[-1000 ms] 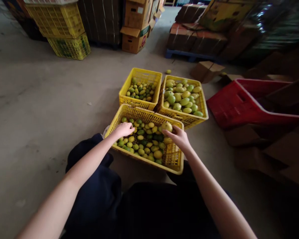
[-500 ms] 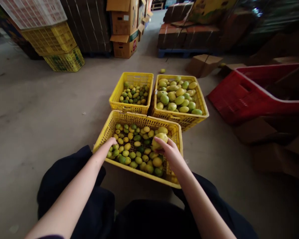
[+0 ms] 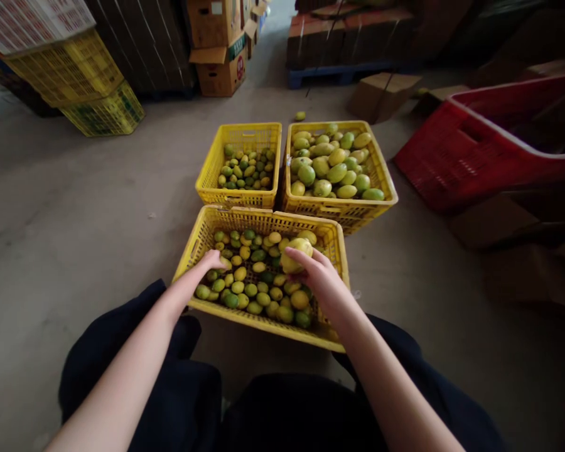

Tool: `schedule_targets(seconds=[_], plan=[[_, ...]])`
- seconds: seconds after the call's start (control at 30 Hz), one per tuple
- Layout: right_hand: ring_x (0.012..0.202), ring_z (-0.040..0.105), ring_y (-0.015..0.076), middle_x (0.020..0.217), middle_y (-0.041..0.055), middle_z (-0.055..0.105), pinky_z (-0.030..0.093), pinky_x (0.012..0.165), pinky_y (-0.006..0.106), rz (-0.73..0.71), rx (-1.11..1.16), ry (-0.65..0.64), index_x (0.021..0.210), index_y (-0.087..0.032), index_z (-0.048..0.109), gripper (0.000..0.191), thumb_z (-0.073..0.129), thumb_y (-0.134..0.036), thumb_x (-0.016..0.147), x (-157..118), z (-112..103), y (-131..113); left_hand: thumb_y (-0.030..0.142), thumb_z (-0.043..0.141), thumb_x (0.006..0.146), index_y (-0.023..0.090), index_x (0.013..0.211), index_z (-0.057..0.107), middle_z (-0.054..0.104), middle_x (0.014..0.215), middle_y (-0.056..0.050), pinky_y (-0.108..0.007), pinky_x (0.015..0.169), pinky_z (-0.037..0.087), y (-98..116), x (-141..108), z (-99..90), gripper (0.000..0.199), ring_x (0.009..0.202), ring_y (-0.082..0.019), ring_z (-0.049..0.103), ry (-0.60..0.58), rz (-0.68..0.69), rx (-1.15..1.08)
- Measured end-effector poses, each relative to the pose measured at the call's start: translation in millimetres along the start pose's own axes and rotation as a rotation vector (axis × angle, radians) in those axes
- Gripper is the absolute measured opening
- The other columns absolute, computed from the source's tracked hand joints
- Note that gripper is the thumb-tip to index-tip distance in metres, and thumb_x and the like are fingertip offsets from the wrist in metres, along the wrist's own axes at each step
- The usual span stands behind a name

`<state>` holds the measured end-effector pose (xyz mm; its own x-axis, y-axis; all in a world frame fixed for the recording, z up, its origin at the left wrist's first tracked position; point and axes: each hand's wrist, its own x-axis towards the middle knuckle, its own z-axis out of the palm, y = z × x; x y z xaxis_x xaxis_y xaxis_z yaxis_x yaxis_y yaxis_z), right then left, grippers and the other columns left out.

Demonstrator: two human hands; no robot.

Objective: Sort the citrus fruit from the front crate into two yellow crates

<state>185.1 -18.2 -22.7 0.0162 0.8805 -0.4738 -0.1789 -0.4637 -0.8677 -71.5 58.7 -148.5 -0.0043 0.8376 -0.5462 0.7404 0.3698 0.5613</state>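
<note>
A yellow crate [image 3: 263,323] in front of me holds several small green and yellow fruits [image 3: 238,287]. Over its right part, my right hand [image 3: 316,270] is closed round a large pale yellow fruit [image 3: 295,254]. Inside the left part of the crate, my left hand [image 3: 211,260] reaches among the small fruits; its fingers are partly hidden, and whether they grip a fruit is unclear. Behind stand two more yellow crates: the left one [image 3: 238,198] has small fruits low inside, the right one [image 3: 341,210] is heaped with larger green-yellow fruits.
A red crate [image 3: 445,147] is at the right, beside cardboard boxes [image 3: 494,220]. Stacked yellow crates [image 3: 75,69] stand at the back left. Cardboard cartons [image 3: 219,69] and a blue pallet [image 3: 343,74] are behind. One loose fruit [image 3: 300,116] lies on the floor.
My left hand has moved slightly forward and inward among the small fruits. My right hand still holds the large fruit, a little further left. The view has tilted down slightly.
</note>
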Motion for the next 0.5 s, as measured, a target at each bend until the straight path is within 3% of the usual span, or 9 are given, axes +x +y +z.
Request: schedule_targets(seconds=[0.07, 0.17, 0.27, 0.37, 0.5], plan=[[0.063, 0.058, 0.0158, 0.077, 0.0024, 0.065, 0.048, 0.049, 0.026, 0.054, 0.061, -0.018, 0.085, -0.020, 0.062, 0.022, 0.071, -0.035, 0.071, 4, 3, 3, 0.021, 0.085, 0.043, 0.017, 0.065, 0.058, 0.069, 0.079, -0.006, -0.028, 0.080, 0.046, 18, -3, -23.4, 0.035, 0.100, -0.028, 0.060, 0.031, 0.028, -0.006], [0.054, 0.057, 0.0157, 0.068, 0.0031, 0.064, 0.045, 0.045, 0.027, 0.107, 0.126, -0.064, 0.083, -0.020, 0.059, 0.020, 0.067, -0.035, 0.074, 5, 10, 6, 0.032, 0.075, 0.063, 0.017, 0.085, 0.063, 0.069, 0.092, -0.006, -0.025, 0.077, 0.048, 51, -31, -63.8, 0.029, 0.094, -0.021, 0.061, 0.038, 0.110, -0.113], [0.052, 0.057, 0.0154, 0.066, 0.0010, 0.064, 0.043, 0.045, 0.027, 0.072, 0.146, -0.097, 0.084, -0.021, 0.056, 0.025, 0.068, -0.039, 0.072, 1, 19, 9, 0.040, 0.058, 0.081, 0.017, 0.103, 0.062, 0.068, 0.097, -0.007, -0.024, 0.073, 0.050, 84, -81, -90.6, 0.032, 0.081, -0.015, 0.062, -0.106, 0.231, -0.593], [0.053, 0.056, 0.0152, 0.063, -0.0021, 0.060, 0.040, 0.045, 0.026, -0.052, 0.160, -0.169, 0.082, -0.022, 0.055, 0.034, 0.071, -0.048, 0.069, -4, 25, 8, 0.046, 0.049, 0.088, 0.013, 0.103, 0.062, 0.068, 0.084, -0.009, -0.023, 0.064, 0.051, 105, -129, -88.2, 0.038, 0.066, -0.012, 0.061, -0.246, 0.273, -1.000], [0.051, 0.050, 0.0132, 0.062, -0.0040, 0.056, 0.037, 0.045, 0.026, -0.237, 0.179, -0.233, 0.080, -0.023, 0.058, 0.039, 0.069, -0.058, 0.070, -8, 28, 7, 0.045, 0.043, 0.090, 0.010, 0.099, 0.061, 0.066, 0.070, -0.009, -0.022, 0.052, 0.049, 114, -157, -50.8, 0.040, 0.062, -0.016, 0.063, -0.371, 0.220, -1.232]])
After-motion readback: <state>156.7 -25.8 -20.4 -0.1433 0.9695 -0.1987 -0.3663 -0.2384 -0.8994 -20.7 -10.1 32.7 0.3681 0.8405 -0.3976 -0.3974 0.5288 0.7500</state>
